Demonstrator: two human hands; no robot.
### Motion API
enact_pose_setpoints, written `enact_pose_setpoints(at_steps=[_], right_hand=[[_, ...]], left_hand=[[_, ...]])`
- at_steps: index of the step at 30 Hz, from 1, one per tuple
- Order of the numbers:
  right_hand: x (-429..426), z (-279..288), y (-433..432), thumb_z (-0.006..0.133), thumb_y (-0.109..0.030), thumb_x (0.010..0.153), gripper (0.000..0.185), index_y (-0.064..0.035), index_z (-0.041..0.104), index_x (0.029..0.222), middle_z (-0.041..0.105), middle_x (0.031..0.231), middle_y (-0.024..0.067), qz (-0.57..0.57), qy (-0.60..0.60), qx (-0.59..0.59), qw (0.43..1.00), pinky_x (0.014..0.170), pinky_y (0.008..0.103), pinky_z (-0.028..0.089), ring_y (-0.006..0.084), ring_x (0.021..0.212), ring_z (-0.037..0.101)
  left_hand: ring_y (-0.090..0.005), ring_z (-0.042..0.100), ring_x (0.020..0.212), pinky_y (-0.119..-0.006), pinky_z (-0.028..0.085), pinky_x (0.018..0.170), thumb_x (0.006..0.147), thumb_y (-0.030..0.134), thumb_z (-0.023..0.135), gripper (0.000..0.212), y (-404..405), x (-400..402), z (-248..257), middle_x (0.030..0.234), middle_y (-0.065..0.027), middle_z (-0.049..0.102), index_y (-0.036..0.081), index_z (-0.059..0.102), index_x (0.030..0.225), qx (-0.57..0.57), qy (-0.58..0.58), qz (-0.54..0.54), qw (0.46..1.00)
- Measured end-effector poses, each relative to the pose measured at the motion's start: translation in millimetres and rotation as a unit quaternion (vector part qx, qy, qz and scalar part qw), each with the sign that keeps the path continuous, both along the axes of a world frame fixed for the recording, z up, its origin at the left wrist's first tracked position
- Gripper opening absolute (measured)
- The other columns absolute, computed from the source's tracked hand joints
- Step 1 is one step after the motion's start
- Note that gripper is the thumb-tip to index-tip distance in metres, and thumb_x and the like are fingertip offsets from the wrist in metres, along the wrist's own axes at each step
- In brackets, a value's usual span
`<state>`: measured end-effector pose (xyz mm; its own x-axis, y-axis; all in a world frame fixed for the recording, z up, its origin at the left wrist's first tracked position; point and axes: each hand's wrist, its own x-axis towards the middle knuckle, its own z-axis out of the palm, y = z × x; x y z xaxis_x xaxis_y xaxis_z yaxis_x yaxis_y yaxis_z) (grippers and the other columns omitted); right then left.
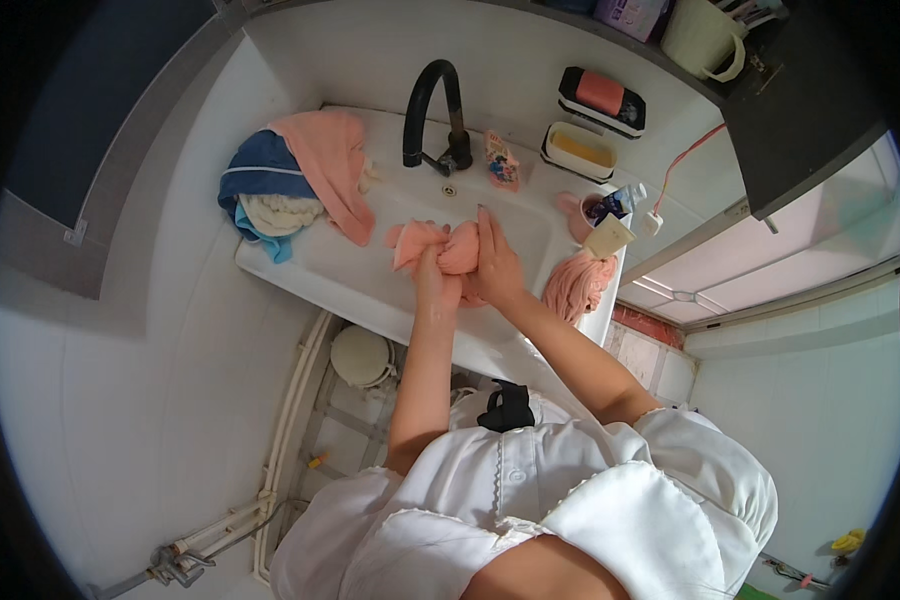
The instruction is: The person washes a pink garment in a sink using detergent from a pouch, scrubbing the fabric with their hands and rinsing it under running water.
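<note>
A bunched pink cloth (pixel 461 249) is between my two hands over the white sink basin (pixel 536 247). The thumb of my left hand (pixel 429 266) lies across the cloth, and its other fingers are mostly hidden beneath the folds. On the other side, my right hand (pixel 499 266) presses the cloth with its palm, fingers stretched toward the tap. More pink fabric hangs below the hands inside the basin. The black curved faucet (pixel 439 112) rises behind them, its spout left of the cloth. No water is seen running from it.
A heap with a pink cloth (pixel 330 157) and a blue garment (pixel 259 169) covers the sink's left corner. Along the right rim are a pink cup (pixel 579 214) with tubes and a pink mop-like bundle (pixel 581 285). Soap dishes (pixel 581 150) hang on the wall; a cabinet door (pixel 802 112) juts out above.
</note>
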<state>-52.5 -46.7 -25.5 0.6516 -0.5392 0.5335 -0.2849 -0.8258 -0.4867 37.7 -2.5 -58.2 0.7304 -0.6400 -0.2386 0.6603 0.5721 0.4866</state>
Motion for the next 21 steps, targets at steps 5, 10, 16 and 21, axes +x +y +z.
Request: enact_pose_setpoints(at_steps=[5,10,16,21], right_hand=[[17,-17,-19,0.060,-0.018,0.056,0.042,-0.0001,0.046,0.092,0.055,0.072,0.0132,0.068,0.227,0.264,0.935,0.050,0.0325,0.039,0.0253,0.056,0.052],[20,-7,-34,0.050,-0.013,0.059,0.012,-0.0080,0.048,0.070,0.042,0.050,0.0006,0.242,0.229,0.646,0.687,0.038,0.0179,0.021,0.0098,0.040,0.037],[5,-44,-34,0.054,-0.019,0.067,0.012,-0.0095,0.048,0.071,0.044,0.057,-0.0003,0.323,0.062,0.888,0.322,0.036,0.0180,0.017,0.0070,0.038,0.026],[9,-27,-39,0.059,-0.017,0.066,0.035,-0.0046,0.044,0.095,0.050,0.073,0.0051,0.191,0.067,0.703,0.682,0.051,0.0252,0.039,0.0153,0.063,0.049]], left_hand=[[-0.0215,0.050,0.094,-0.035,0.043,0.079,0.076,0.014,0.045,0.034,6,14,24,0.100,-0.0114,0.051,0.004,0.041,0.108,0.041,-0.149,-0.059,0.986],[-0.0215,0.054,0.085,-0.032,0.045,0.073,0.073,0.014,0.046,0.033,10,37,3,0.095,-0.0119,0.053,0.000,0.044,0.103,0.032,-0.089,-0.201,0.975],[-0.0164,0.053,0.071,-0.027,0.045,0.060,0.068,0.007,0.053,0.022,-13,28,2,0.079,-0.0068,0.053,0.002,0.049,0.089,0.025,-0.068,-0.279,0.958],[-0.0160,0.052,0.069,-0.026,0.045,0.055,0.074,0.007,0.051,0.013,-25,38,-32,0.079,-0.0060,0.050,0.003,0.047,0.085,0.208,-0.126,-0.034,0.969]])
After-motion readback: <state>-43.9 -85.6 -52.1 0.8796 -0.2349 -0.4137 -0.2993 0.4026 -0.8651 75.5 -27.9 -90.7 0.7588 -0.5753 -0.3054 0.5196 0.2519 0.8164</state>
